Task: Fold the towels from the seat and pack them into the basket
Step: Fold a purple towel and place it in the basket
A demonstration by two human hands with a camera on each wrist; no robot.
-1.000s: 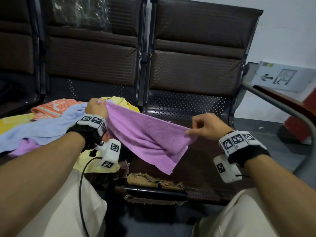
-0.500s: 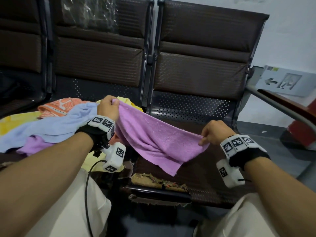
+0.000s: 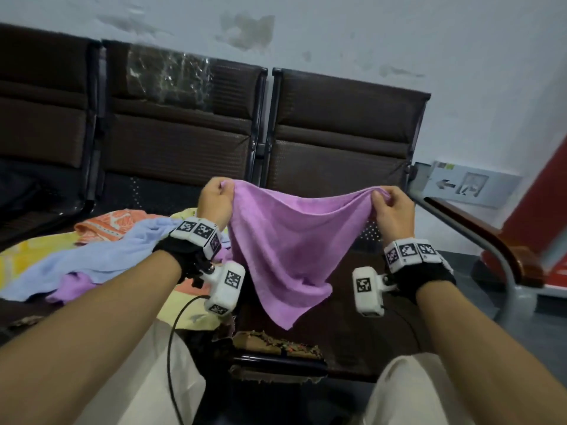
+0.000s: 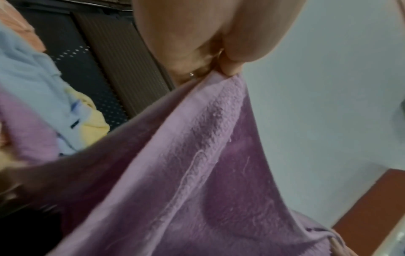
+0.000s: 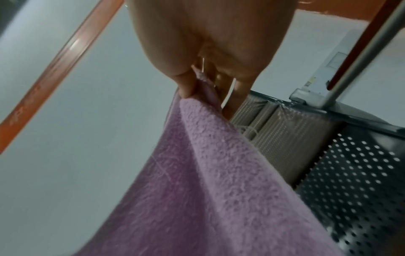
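Above the right-hand seat (image 3: 352,338), the purple towel (image 3: 288,250) hangs between both hands, its top edge running from 9 to 3 o'clock and sagging in the middle. Left hand (image 3: 214,200) pinches one upper corner, right hand (image 3: 391,207) the other, fingers curled tight on the cloth. One lower corner dangles toward 6 o'clock, clear of the seat. Neither hand is nearer; folding probably means bringing the two corners together. Remaining towels (image 3: 92,256) lie at 9 o'clock on the next seat. No basket shows.
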